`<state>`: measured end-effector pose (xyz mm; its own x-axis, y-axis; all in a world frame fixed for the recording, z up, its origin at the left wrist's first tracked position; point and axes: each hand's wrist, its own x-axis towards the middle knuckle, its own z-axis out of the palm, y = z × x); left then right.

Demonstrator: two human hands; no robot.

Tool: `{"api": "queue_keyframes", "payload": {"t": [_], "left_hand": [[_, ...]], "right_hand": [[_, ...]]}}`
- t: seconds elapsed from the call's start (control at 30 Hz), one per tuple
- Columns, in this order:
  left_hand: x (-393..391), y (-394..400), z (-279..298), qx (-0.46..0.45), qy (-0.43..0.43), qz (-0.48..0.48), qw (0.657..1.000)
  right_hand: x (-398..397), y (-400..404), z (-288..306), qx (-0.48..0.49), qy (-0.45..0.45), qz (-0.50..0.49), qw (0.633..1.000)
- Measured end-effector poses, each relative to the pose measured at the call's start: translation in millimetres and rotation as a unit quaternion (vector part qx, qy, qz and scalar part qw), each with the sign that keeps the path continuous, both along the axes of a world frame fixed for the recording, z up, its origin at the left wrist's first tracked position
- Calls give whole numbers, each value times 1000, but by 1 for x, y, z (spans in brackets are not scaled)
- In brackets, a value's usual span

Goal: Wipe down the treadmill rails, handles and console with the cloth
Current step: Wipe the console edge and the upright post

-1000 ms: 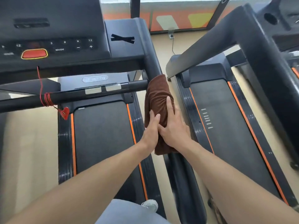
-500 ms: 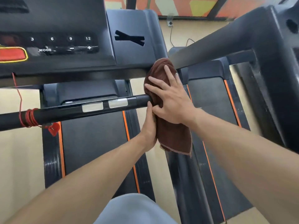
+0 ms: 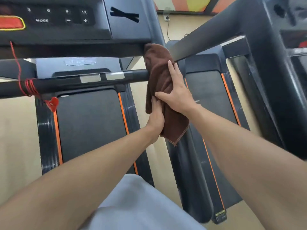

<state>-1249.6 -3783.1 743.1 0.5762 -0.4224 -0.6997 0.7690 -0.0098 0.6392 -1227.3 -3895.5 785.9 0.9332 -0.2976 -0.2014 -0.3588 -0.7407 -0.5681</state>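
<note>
A brown cloth (image 3: 160, 75) is draped over the treadmill's right side rail (image 3: 191, 171), just below the black console (image 3: 69, 22). My right hand (image 3: 177, 92) lies flat on the cloth from the right, fingers spread and pointing up. On the cloth's left side, lower down, my left hand (image 3: 156, 117) clasps it against the rail. The cloth's loose corner hangs below both hands. A black cross handlebar (image 3: 69, 82) with two silver sensor plates meets the rail where the cloth sits.
A red safety cord and clip (image 3: 52, 103) wrap the handlebar at the left. The belt (image 3: 89, 127) with orange trim runs below. A second treadmill (image 3: 214, 100) stands close on the right, its grey rail slanting above the cloth. Beige floor lies between the machines.
Both hands slid the cloth up the rail from below the handlebar towards the console. In the last half second my right hand dropped a little lower on the cloth.
</note>
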Motion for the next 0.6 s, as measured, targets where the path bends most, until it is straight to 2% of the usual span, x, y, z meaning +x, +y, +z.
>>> {"api": "queue_keyframes", "payload": {"t": [0.17, 0.27, 0.43, 0.6], "left_hand": [[-78, 9, -21, 4, -79, -31, 996], [-136, 14, -15, 3, -113, -30, 993], [-229, 22, -20, -5, -148, -1, 989], [-287, 28, -23, 4, -146, 4, 989]], "right_hand": [[-90, 5, -5, 110, -1, -51, 993], [-153, 8, -11, 160, 0, -70, 985], [-249, 16, -26, 182, -2, -87, 979], [-308, 28, -24, 170, -16, -96, 981]]}}
